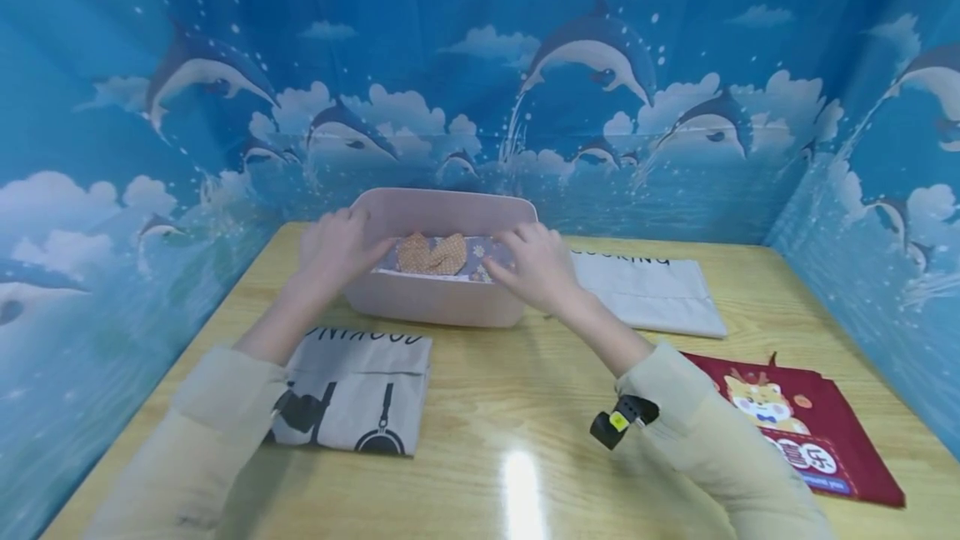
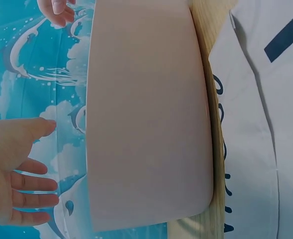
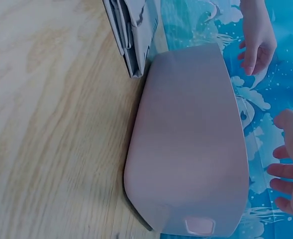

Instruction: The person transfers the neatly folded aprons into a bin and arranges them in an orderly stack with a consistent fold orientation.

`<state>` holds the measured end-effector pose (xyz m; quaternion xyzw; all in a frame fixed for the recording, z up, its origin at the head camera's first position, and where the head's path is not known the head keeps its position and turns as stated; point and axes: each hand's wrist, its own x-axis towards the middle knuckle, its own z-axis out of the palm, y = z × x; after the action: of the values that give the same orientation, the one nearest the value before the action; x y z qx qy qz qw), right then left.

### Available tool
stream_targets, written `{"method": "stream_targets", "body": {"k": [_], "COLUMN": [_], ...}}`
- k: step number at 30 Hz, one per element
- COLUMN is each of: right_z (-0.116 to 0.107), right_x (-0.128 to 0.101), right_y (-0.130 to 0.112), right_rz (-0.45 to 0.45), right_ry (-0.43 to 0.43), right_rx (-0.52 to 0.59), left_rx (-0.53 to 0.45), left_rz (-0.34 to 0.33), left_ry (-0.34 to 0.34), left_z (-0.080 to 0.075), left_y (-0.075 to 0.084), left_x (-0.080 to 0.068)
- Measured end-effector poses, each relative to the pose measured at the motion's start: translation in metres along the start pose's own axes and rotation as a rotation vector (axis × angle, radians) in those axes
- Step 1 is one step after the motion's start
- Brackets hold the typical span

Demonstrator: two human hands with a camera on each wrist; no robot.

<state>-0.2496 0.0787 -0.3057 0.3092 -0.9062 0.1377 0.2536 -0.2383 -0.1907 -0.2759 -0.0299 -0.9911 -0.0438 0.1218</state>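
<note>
Blue dolphin backdrop fills the top of the frame, and centre-left on your wooden table sits the pink bin, dotted brown fabric and floral cloth inside! Your left hand, fingers loosely extended, hovers by its left end; your right hand, equally relaxed, by its right. Red pouch, lower right!

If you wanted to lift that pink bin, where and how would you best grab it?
Probably by both short ends, near the rim, with the left hand coming from the left and the right hand from the right. The pink bin stands upright, longer across than front to back, and a handle-like recess shows in its right end; whether the left has one isn't visible.
</note>
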Motion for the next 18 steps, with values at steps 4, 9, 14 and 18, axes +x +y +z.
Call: {"method": "stream_targets", "body": {"k": [4, 9, 14, 18], "right_z": [-0.001, 0.0, 0.004, 0.008], "right_x": [-0.005, -0.012, -0.018, -0.023], "right_y": [-0.002, -0.005, -0.008, -0.011], "right_rz": [-0.052, -0.164, -0.229, -0.258], "right_ry": [0.017, 0.074, 0.106, 0.111], "right_rx": [-0.04, -0.095, -0.122, -0.115], "left_rx": [0.006, 0.008, 0.003, 0.045], "left_rz": [0.017, 0.052, 0.097, 0.147], "left_ry": [0.021, 0.066, 0.172, 0.273], "left_z": [-0.002, 0.0, 0.007, 0.013], "left_y": [-0.001, -0.007, -0.015, -0.021], "left_x": [-0.008, -0.018, -0.023, -0.025]}}
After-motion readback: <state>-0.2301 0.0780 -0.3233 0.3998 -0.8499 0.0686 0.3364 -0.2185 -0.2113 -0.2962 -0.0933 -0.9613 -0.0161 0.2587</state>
